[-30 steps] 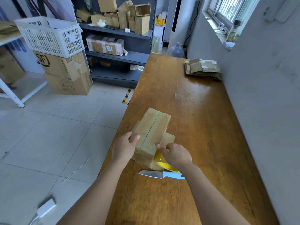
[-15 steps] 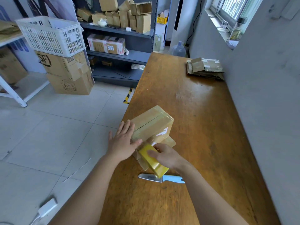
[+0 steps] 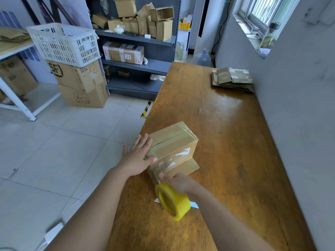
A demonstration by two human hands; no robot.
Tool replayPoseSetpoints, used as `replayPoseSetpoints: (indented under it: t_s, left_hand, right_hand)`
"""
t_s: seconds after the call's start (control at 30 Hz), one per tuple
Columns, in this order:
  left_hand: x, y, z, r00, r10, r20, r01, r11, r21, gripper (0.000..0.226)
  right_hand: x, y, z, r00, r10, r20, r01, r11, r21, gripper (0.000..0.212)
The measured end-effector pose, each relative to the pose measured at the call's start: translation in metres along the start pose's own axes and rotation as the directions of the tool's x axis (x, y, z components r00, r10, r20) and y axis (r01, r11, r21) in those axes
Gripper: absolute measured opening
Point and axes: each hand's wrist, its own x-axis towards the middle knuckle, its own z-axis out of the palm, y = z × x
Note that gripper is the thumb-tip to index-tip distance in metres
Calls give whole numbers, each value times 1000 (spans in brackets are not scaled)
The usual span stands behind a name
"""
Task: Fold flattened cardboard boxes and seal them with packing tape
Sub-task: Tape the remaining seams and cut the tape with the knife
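Item: cardboard box (image 3: 172, 144), folded, on the table (image 3: 226, 124) near its left edge, top seam taped; left hand (image 3: 139, 156) flat against its side, right hand (image 3: 178, 182) gripping the yellow tape roll (image 3: 173, 201); near face mid-taping, flat stack (image 3: 232, 78) remaining.

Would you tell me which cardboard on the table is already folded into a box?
The box that the left hand presses, nearest the person; the others lie flattened in a stack at the far right.
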Motion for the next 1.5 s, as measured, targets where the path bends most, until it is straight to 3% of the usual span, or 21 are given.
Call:
replayPoseSetpoints:
  t_s: [0.07,0.2,0.5,0.73,0.83,0.93,1.03,1.17,1.27,1.33,1.4,1.5]
  left_hand:
    - [-1,2,-1,999,-5,-42,6,1000,28,71]
    - [-10,15,4,963,56,-265,-24,992,123,57]
    - [-4,17,17,932,63,-357,-3,986,168,64]
    - [4,9,20,909,85,-408,31,963,268,68]
    - [7,9,26,894,90,-438,29,966,256,65]
    - [11,14,33,886,100,-453,12,971,239,64]
    - [16,12,31,911,90,-403,-43,991,125,66]
    - [10,8,30,927,93,-364,-177,962,-207,72]
    - [-8,19,37,830,-205,-520,-92,868,-488,63]
    - [-21,29,41,757,-406,-512,20,798,-603,47]
    - [-27,35,46,817,-463,-344,129,728,-673,47]
    - [-30,40,50,910,-414,-25,269,636,-723,69]
  right_hand:
    - [-1,2,5,999,14,-35,-12,998,60,56]
    - [-1,0,2,999,14,-48,-7,990,144,44]
    - [5,4,3,1000,-10,13,5,952,306,43]
    - [14,3,5,999,-32,-9,33,964,264,59]
    - [17,5,3,998,-63,-27,68,953,295,44]
    - [17,0,-2,995,-92,-33,98,943,319,13]
    - [18,-1,-5,996,-91,-2,86,931,355,5]
    - [18,-2,-4,994,-109,-1,99,895,434,8]
    - [17,-2,-2,993,-116,2,103,893,438,7]
    - [18,0,-1,994,-108,0,96,888,449,12]
    - [17,1,-1,994,-114,1,101,883,458,14]
    - [16,2,1,990,-138,0,123,883,454,11]
